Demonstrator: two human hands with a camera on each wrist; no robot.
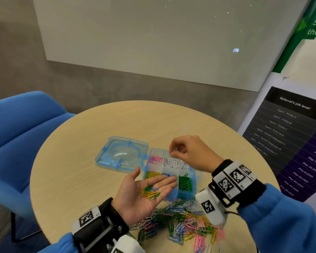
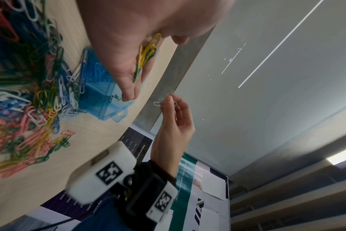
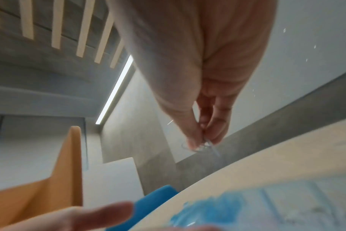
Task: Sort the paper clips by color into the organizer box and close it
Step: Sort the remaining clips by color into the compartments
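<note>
Now my right hand [image 1: 187, 154] pinches a white clip [image 2: 164, 104] just above the white compartment [image 1: 175, 164] at the far right of the box [image 1: 185, 195]; I should lower it before releasing, I think, so it cannot bounce into the pink one. My left hand [image 1: 146, 190] lies flat and relaxed, carrying yellow and green clips [image 1: 150, 193], and must stay level.

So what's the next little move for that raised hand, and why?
Probably lower the right hand and release the white clip it pinches into the white compartment just below. The organizer box is open, and the left hand waits flat, with yellow and green clips.
</note>
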